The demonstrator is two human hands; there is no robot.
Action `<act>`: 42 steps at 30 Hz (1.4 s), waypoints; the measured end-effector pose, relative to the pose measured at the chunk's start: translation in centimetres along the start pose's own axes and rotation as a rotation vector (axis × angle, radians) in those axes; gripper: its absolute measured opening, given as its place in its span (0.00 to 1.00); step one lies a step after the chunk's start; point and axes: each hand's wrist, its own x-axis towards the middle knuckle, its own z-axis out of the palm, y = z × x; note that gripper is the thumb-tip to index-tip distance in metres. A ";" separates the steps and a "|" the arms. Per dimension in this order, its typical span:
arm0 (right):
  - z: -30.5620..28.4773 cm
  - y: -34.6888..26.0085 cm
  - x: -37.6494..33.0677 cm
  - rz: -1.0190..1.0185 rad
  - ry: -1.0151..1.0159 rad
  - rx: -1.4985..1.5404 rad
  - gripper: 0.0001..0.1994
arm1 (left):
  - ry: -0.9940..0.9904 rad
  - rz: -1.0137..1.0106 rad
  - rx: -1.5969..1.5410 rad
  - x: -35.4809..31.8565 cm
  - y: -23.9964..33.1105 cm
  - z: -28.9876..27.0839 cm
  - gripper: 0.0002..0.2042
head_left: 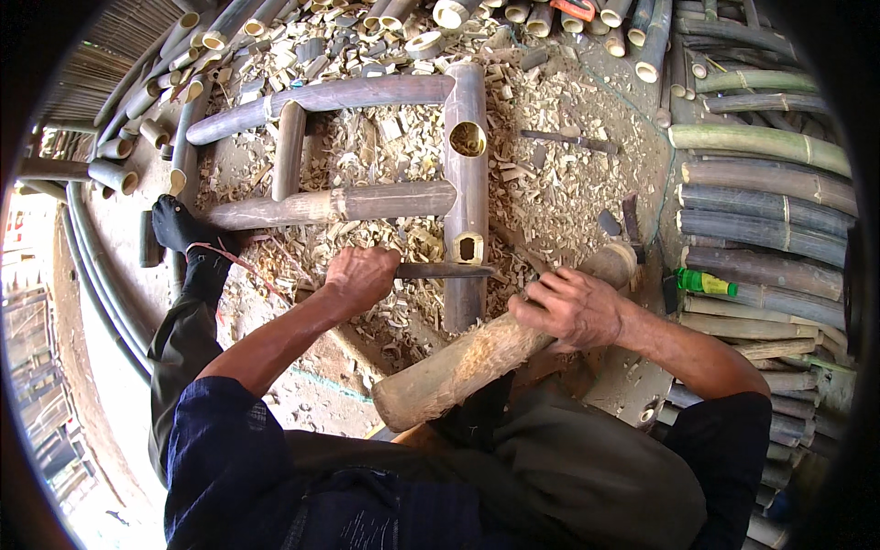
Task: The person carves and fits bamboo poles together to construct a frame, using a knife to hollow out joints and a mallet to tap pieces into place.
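My left hand [364, 278] is closed around the handle of a knife [445, 271], its dark blade pointing right across the lower end of an upright bamboo pole [466, 188]. Resting across my lap is a thick wooden log [458, 376], with a rough, shaved patch on top. On its upper part lies my right hand [577, 307], fingers curled round what looks like a thin bamboo piece [533, 261]; its lower end is hidden by the fingers. The pole has two cut holes and joins two long bamboo rails [321, 99] with a short crosspiece [289, 151] between them.
Shavings [394, 137] and offcuts cover the ground. Bamboo poles [770, 183] are stacked along the right; more cut ends [449, 14] line the back. A green bottle [706, 282] lies by the stack, a narrow dark tool [570, 140] beyond the log. My black-covered foot [174, 225] touches the lower rail's left end.
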 end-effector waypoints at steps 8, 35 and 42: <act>3.9 5.2 -0.7 0.231 -0.140 -0.156 0.45 | -0.048 -0.013 0.053 0.8 -0.3 0.4 0.09; 3.5 7.3 0.1 0.255 -0.021 -0.304 0.32 | 0.087 0.020 0.125 1.5 -0.1 1.9 0.10; -1.3 4.8 -1.5 0.736 0.201 0.447 0.32 | -0.019 0.406 -0.709 5.1 -5.6 3.7 0.15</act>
